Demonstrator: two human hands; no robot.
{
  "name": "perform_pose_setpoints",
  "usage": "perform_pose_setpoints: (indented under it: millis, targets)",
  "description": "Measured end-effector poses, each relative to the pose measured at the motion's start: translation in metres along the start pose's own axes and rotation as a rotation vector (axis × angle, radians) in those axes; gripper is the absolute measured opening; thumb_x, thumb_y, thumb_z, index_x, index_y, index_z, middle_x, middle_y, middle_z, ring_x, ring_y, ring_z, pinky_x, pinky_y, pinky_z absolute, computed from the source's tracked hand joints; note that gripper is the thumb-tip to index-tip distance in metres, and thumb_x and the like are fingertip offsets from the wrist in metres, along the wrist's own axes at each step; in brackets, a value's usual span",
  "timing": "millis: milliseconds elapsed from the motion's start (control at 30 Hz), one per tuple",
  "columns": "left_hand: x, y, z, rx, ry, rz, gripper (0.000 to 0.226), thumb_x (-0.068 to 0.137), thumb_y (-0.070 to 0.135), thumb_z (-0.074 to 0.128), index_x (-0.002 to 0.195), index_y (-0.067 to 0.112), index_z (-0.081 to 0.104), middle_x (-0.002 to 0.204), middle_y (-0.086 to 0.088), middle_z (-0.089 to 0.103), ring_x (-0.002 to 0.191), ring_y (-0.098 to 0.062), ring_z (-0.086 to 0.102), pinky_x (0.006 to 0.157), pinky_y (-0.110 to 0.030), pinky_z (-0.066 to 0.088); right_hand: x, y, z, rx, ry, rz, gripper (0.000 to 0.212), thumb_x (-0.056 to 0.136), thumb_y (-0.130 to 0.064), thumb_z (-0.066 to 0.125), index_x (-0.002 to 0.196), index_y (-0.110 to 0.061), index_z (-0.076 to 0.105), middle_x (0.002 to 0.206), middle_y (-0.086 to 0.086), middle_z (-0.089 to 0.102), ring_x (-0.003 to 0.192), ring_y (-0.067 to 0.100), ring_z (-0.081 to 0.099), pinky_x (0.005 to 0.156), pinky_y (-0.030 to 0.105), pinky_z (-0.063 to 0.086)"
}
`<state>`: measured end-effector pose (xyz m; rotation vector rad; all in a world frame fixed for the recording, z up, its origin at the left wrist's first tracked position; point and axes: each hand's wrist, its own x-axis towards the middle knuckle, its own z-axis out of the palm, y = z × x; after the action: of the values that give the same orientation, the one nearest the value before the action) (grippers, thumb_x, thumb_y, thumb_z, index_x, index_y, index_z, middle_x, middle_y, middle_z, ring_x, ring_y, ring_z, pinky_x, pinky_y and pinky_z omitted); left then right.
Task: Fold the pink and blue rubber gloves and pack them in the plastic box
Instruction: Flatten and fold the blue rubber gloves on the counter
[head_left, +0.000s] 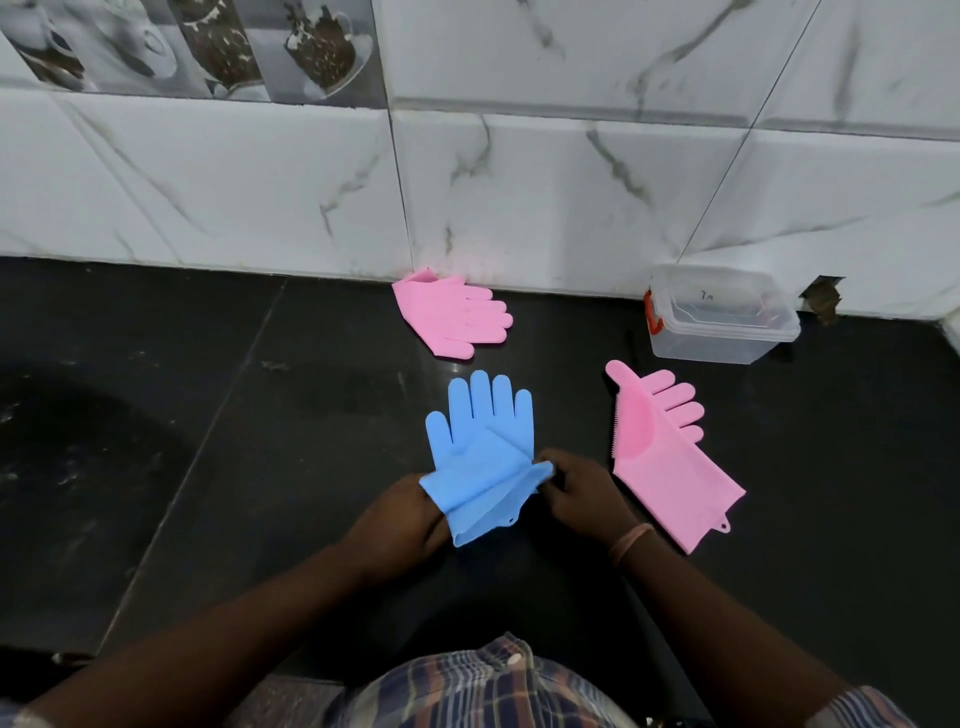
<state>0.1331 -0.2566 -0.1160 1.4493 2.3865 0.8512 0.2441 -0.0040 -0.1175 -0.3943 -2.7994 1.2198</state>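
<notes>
Near the front edge of the dark worktop, the left hand is gripping the cuff corner of the blue glove while the right hand is pinching the opposite cuff edge, turning it up over the palm. To fold well, both hands should be bringing the cuff squarely toward the fingers (rubber tends to spring back) and pressing the crease flat. Two pink gloves are waiting, one by the back wall, one nearer, beside the plastic box in the back right corner.
</notes>
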Motion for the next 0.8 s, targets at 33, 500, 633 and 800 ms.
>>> perform_pose_setpoints:
  millis: [33, 500, 633, 800]
  targets:
    - [0.001, -0.001, 0.003, -0.003, 0.04, -0.035, 0.028, 0.105, 0.025, 0.053, 0.131, 0.026, 0.064, 0.12, 0.014, 0.069, 0.103, -0.003, 0.062, 0.091, -0.026, 0.052, -0.002, 0.001, 0.001, 0.039, 0.013, 0.021, 0.006, 0.08, -0.02, 0.065, 0.084, -0.025, 0.065, 0.08, -0.011, 0.07, 0.078, 0.006, 0.066, 0.072, 0.029, 0.05]
    - [0.045, 0.013, 0.005, -0.542, 0.189, -0.762, 0.023, 0.105, 0.016, 0.046, 0.112, 0.016, 0.069, 0.112, 0.002, 0.074, 0.107, -0.018, 0.068, 0.085, -0.032, 0.05, 0.022, -0.003, 0.014, 0.411, -0.098, 0.152, 0.035, 0.086, -0.033, 0.067, 0.119, -0.031, 0.056, 0.112, -0.012, 0.072, 0.1, 0.003, 0.069, 0.089, 0.029, 0.053]
    - [0.049, 0.006, 0.013, -0.46, 0.211, -0.772, 0.025, 0.109, 0.023, 0.045, 0.104, 0.012, 0.067, 0.101, 0.0, 0.069, 0.094, -0.018, 0.064, 0.074, -0.03, 0.044, 0.034, -0.007, 0.014, 0.441, 0.019, 0.169, 0.027, 0.079, -0.041, 0.075, 0.092, -0.027, 0.055, 0.073, -0.017, 0.062, 0.064, 0.002, 0.054, 0.066, 0.021, 0.047]
    - [0.056, -0.005, 0.016, -0.22, 0.221, -0.787, 0.04, 0.11, 0.033, 0.042, 0.081, 0.013, 0.061, 0.081, 0.0, 0.064, 0.078, -0.019, 0.061, 0.063, -0.03, 0.039, 0.049, -0.006, 0.019, 0.464, 0.11, 0.372, 0.03, 0.08, -0.039, 0.077, 0.085, -0.016, 0.059, 0.071, -0.001, 0.069, 0.064, 0.016, 0.064, 0.065, 0.04, 0.054]
